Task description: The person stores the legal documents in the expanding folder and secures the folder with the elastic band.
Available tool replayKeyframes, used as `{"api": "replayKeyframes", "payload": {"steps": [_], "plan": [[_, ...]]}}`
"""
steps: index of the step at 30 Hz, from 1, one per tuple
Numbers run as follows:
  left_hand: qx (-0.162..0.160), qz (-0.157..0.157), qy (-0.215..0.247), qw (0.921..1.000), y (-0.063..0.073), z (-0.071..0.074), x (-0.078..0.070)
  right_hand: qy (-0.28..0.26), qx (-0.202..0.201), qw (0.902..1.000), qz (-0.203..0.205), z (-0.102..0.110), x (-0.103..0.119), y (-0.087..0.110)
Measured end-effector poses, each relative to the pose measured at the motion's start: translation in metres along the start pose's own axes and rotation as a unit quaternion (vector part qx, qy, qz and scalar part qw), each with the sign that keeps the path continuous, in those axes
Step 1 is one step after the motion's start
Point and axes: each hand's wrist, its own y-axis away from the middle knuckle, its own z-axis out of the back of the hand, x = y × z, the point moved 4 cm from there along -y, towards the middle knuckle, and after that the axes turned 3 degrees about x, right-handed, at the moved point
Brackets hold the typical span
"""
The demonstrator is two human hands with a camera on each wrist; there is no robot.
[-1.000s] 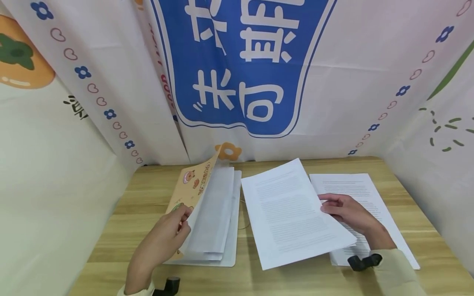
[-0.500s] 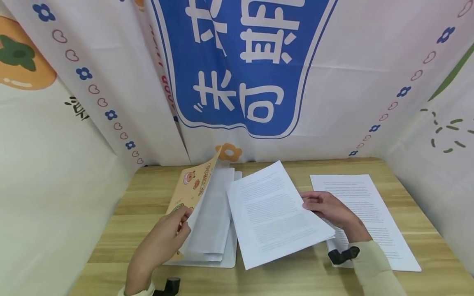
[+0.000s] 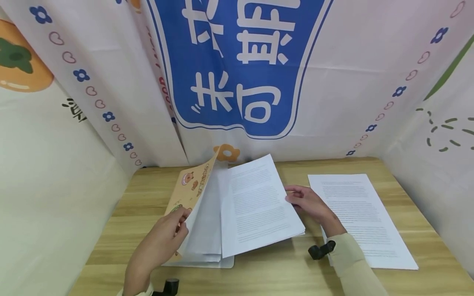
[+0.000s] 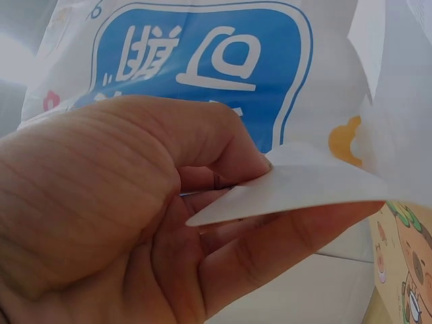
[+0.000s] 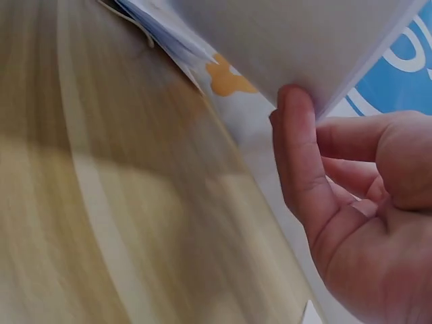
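Note:
An orange cartoon folder [image 3: 190, 185] stands partly open on the table, with translucent inner sleeves [image 3: 209, 222]. My left hand [image 3: 163, 238] pinches the raised cover's edge between thumb and fingers; the left wrist view shows the cover's white inner side [image 4: 317, 182] in that pinch. My right hand [image 3: 311, 205] holds a small stack of printed sheets [image 3: 259, 205] by its right edge, thumb on one face and fingers on the other. The tilted stack's left edge overlaps the folder's right part. In the right wrist view the fingers [image 5: 297, 148] grip the paper edge.
A second pile of printed sheets [image 3: 363, 222] lies flat at the right of the wooden table [image 3: 266, 275]. White printed cloth [image 3: 333, 102] hangs behind the table and along both sides. Each wrist wears a black camera mount [image 3: 321, 250].
My right hand has carried the held sheets leftward, from beside the folder to over its right part. The left hand stays in place, still pinching the cover.

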Motion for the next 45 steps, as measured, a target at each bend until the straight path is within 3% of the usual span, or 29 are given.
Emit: {"api": "replayKeyframes", "payload": {"steps": [8,17,27,36,45], "plan": [[0.005,-0.002,0.001,1.0,0.0,-0.001,0.001,-0.021,-0.047,0.9987,0.005,-0.011,-0.002,-0.008],[0.006,0.007,0.003,1.0,-0.001,-0.001,0.0,-0.049,-0.066,0.9966,-0.007,-0.024,-0.002,-0.008],[0.01,0.01,0.012,0.9998,-0.003,-0.003,-0.002,-0.076,-0.036,0.9964,0.012,-0.046,0.004,-0.001],[-0.013,-0.022,-0.02,0.9995,-0.005,-0.004,-0.009,-0.13,-0.037,0.9906,0.023,-0.07,0.002,-0.006],[-0.027,-0.019,-0.033,0.9989,-0.002,-0.01,-0.01,-0.097,-0.031,0.9944,0.026,-0.098,0.0,-0.019]]}}
